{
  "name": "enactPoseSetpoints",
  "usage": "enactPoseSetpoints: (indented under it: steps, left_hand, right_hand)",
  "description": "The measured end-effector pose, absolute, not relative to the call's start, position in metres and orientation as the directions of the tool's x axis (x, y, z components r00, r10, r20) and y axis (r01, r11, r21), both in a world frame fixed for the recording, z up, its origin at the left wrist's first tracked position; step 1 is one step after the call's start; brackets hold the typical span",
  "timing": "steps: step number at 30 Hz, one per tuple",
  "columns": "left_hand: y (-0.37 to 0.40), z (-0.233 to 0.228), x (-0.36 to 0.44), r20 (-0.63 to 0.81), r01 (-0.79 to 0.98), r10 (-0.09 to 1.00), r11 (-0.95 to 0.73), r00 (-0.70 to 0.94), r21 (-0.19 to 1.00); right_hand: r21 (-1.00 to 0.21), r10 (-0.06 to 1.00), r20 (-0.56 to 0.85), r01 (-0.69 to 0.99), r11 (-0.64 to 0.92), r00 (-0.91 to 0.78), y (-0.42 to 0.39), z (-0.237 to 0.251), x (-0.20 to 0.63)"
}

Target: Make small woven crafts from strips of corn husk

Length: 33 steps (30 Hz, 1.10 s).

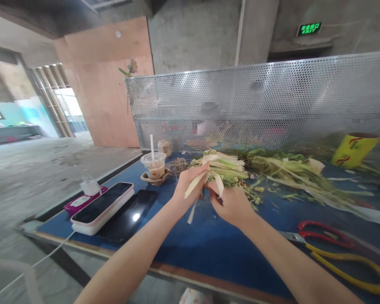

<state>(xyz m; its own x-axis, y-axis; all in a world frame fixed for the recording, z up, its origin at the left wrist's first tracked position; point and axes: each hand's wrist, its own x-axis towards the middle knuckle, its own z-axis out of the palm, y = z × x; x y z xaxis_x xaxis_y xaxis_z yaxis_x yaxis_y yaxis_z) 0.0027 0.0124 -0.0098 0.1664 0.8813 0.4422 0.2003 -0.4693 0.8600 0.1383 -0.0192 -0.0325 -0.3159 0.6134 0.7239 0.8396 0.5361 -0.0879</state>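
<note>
My left hand point(191, 184) is closed, its fingers pinching pale, flat plant strips point(195, 185) that look like corn husk. One strip droops to the left over the hand and another curls between the hands. My right hand point(230, 202) meets it just to the right, its fingers curled in on the lower part of the same strips; the exact grip is partly hidden. Directly behind both hands lies a pile of pale green husks point(224, 162) with small green scraps point(255, 196) beside it. A longer heap of leafy husks point(291, 173) spreads to the right.
Scissors with red and yellow handles point(345, 255) lie by my right forearm. On the left are a boxy device with a dark screen point(103, 207), a black phone point(129, 215), a drink cup with straw point(154, 164) and a twine tangle point(179, 166). A perforated metal panel point(183, 93) stands behind.
</note>
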Motion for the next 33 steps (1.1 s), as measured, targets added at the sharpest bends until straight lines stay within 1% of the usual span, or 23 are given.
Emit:
enactPoseSetpoints:
  steps: [2,3,7,8,10,13,16,19,23,26,28,33]
  left_hand:
    - [0.014,-0.009,0.002,0.431,0.214,0.880,-0.469,0.199,0.857]
    - [0.015,-0.008,0.001,0.427,0.219,0.880,-0.467,0.208,0.857]
    - [0.016,-0.005,0.000,0.405,0.217,0.888,-0.449,0.216,0.867]
    - [0.016,-0.004,0.000,0.401,0.213,0.890,-0.444,0.218,0.870]
    - [0.016,-0.004,0.001,0.396,0.206,0.891,-0.439,0.221,0.874]
    - [0.018,-0.003,0.000,0.401,0.204,0.889,-0.445,0.223,0.872]
    - [0.018,-0.001,0.000,0.394,0.204,0.888,-0.442,0.238,0.873]
    - [0.019,0.003,0.000,0.349,0.195,0.888,-0.415,0.298,0.889]
    - [0.023,0.010,-0.001,0.237,0.161,0.876,-0.330,0.421,0.930]
    - [0.024,0.017,-0.002,0.166,0.082,0.880,-0.225,0.445,0.971]
    - [0.022,0.022,-0.001,0.149,0.040,0.887,-0.185,0.437,0.982]
    - [0.014,0.022,0.002,0.171,0.013,0.889,-0.195,0.425,0.981]
  right_hand:
    - [-0.151,0.639,0.721,0.839,0.522,-0.268,-0.018,-0.032,0.139]
    - [-0.201,0.657,0.715,0.830,0.520,-0.239,-0.017,-0.031,0.141]
    - [-0.475,0.759,0.641,0.716,0.512,-0.117,-0.008,-0.030,0.148]
    - [-0.511,0.779,0.618,0.700,0.498,-0.103,-0.005,-0.030,0.150]
    - [-0.508,0.802,0.588,0.723,0.469,-0.107,-0.001,-0.031,0.152]
    - [-0.446,0.804,0.579,0.774,0.449,-0.133,0.001,-0.031,0.153]
    - [-0.400,0.785,0.597,0.786,0.472,-0.168,-0.003,-0.032,0.150]
    - [-0.370,0.763,0.613,0.779,0.507,-0.205,-0.009,-0.033,0.147]
    - [-0.390,0.739,0.641,0.741,0.547,-0.208,-0.016,-0.033,0.149]
    - [-0.414,0.707,0.682,0.696,0.587,-0.190,-0.017,-0.032,0.151]
    - [-0.439,0.684,0.713,0.664,0.605,-0.152,-0.015,-0.031,0.150]
    - [-0.499,0.649,0.760,0.620,0.606,-0.023,-0.010,-0.025,0.150]
